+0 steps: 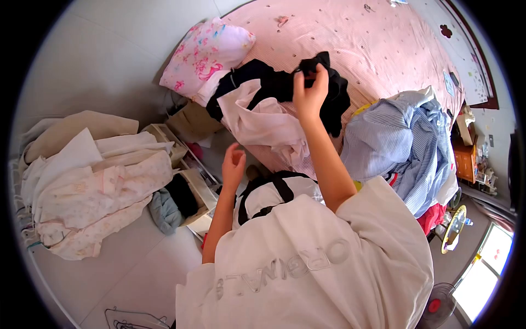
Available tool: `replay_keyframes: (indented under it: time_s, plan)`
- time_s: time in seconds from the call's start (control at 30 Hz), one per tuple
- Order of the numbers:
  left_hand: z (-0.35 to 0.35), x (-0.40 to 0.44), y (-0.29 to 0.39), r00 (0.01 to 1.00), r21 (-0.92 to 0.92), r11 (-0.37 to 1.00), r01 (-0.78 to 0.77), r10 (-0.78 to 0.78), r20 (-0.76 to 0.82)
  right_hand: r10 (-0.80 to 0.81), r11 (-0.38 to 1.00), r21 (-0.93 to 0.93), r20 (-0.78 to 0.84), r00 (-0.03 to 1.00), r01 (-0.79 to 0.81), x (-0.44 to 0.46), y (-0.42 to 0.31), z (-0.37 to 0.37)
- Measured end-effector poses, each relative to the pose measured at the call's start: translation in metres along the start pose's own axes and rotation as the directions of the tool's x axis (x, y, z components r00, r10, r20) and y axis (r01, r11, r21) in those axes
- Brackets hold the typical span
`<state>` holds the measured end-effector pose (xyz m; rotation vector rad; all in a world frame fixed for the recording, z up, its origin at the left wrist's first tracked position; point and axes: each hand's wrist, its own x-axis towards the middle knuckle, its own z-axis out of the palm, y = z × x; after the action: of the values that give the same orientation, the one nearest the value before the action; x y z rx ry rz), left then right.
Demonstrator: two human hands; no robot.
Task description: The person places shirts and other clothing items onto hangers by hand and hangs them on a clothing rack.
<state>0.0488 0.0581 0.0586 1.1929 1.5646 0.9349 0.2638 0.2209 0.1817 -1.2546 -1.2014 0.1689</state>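
Note:
My right hand (311, 90) is closed on a black garment (335, 101), lifting a bunched part of it above the bed. The rest of the black cloth lies crumpled around and below the hand. My left hand (234, 167) hangs in the air near the bed's front edge, its fingers loosely curved and nothing seen in them. Closest to it is a pale pink garment (268, 123), spread over the bed edge and partly under dark clothing (246, 74).
A floral pillow (205, 52) lies on the pink bedsheet (329, 27). Blue striped clothes (405, 142) are heaped at the right. Light clothes (104, 192) hang on a rack at the left, beside an open drawer (200, 194). Wire hangers (134, 318) are on the floor; a fan (438, 307) stands lower right.

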Motion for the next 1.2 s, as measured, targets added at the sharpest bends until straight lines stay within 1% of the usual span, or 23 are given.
replay_keyframes:
  time_s: [0.03,0.1,0.17,0.23,0.27,0.3,0.33,0.37,0.43,0.47,0.57,0.6,0.67,0.7,0.73,0.83,0.87,0.93,0.97,1.03,1.07,1.13,1.2]
  plan:
    - [-0.002,0.004,0.033,0.998,-0.037,0.997,-0.064,0.063,-0.029,-0.089,0.995,0.051,0.043,0.995,0.087,-0.001,-0.031,-0.004]
    - [-0.005,0.012,0.097,0.988,-0.342,0.928,-0.151,0.146,-0.042,-0.277,0.955,0.147,0.127,0.953,0.258,-0.022,-0.063,-0.004]
    - [-0.013,0.023,0.132,0.998,-0.809,0.587,0.026,0.035,0.058,-0.416,0.907,0.215,0.317,0.852,0.363,-0.056,-0.084,-0.005]
    - [-0.021,0.034,0.141,0.99,-0.859,0.497,0.118,0.013,0.143,-0.333,0.941,0.256,0.568,0.753,0.223,-0.097,-0.1,-0.008]
    - [-0.026,0.037,0.144,0.983,-0.879,0.449,0.161,0.009,0.185,-0.198,0.976,0.211,0.717,0.669,0.063,-0.114,-0.105,-0.013]
    - [-0.031,0.037,0.148,0.982,-0.694,0.697,0.179,-0.088,0.165,-0.065,0.987,0.133,0.836,0.545,-0.087,-0.129,-0.107,-0.018]
    - [-0.035,0.04,0.128,0.99,-0.566,0.816,0.119,-0.055,0.129,0.026,0.982,0.055,0.906,0.422,-0.179,-0.14,-0.105,-0.023]
    - [-0.037,0.043,0.098,0.994,-0.416,0.907,0.059,-0.017,0.104,0.04,0.984,0.005,0.968,0.246,-0.18,-0.145,-0.098,-0.025]
    - [-0.041,0.041,0.053,0.975,-0.448,0.866,0.223,-0.208,0.083,0.082,0.983,-0.099,0.99,-0.117,-0.153,-0.152,-0.083,-0.032]
    - [-0.043,0.038,0.038,0.949,-0.465,0.831,0.305,-0.304,0.08,0.114,0.966,-0.149,0.979,-0.172,-0.209,-0.156,-0.078,-0.033]
    - [-0.045,0.028,0.018,0.894,-0.816,0.444,0.371,-0.409,0.184,0.235,0.829,-0.233,0.97,-0.061,-0.508,-0.171,-0.053,-0.024]
    - [-0.045,0.025,0.024,0.906,-0.844,0.389,0.369,-0.354,0.233,0.281,0.813,-0.227,0.96,0.019,-0.536,-0.176,-0.043,-0.02]
    - [-0.05,0.019,0.042,0.922,-0.889,0.274,0.366,-0.233,0.308,0.274,0.876,-0.148,0.936,0.221,-0.459,-0.179,-0.029,-0.014]
    - [-0.051,0.018,0.04,0.929,-0.892,0.29,0.346,-0.241,0.281,0.257,0.904,-0.11,0.912,0.318,-0.414,-0.175,-0.033,-0.012]
    - [-0.052,0.019,0.039,0.936,-0.895,0.309,0.323,-0.245,0.253,0.181,0.97,-0.1,0.903,0.389,-0.219,-0.171,-0.037,-0.015]
    - [-0.058,0.011,0.054,0.944,-0.888,0.402,0.223,-0.316,0.094,0.162,0.916,0.023,0.892,0.423,-0.4,-0.164,-0.052,-0.009]
    - [-0.059,0.008,0.06,0.939,-0.879,0.439,0.187,-0.343,0.029,0.154,0.935,0.009,0.892,0.425,-0.356,-0.16,-0.054,-0.007]
    - [-0.065,0.005,0.049,0.957,-0.815,0.547,0.19,-0.289,0.028,0.14,0.964,-0.024,0.893,0.428,-0.265,-0.153,-0.063,-0.006]
    - [-0.067,0.003,0.043,0.965,-0.779,0.598,0.186,-0.262,0.03,0.066,0.977,0.038,0.884,0.462,-0.212,-0.148,-0.068,-0.007]
    - [-0.071,-0.008,0.052,0.945,-0.534,0.797,0.282,-0.327,0.012,-0.086,0.982,0.161,0.852,0.516,-0.103,-0.134,-0.086,-0.007]
    - [-0.073,-0.012,0.055,0.934,-0.387,0.862,0.328,-0.358,-0.004,-0.095,0.98,0.171,0.854,0.512,-0.104,-0.134,-0.091,-0.006]
    - [-0.071,-0.012,0.024,0.995,-0.146,0.989,0.017,-0.031,-0.098,-0.11,0.976,0.188,0.856,0.506,-0.106,-0.136,-0.101,-0.007]
    - [-0.069,-0.015,0.014,0.962,0.121,0.967,-0.224,0.24,-0.134,-0.123,0.966,0.223,0.843,0.524,-0.131,-0.137,-0.113,-0.011]
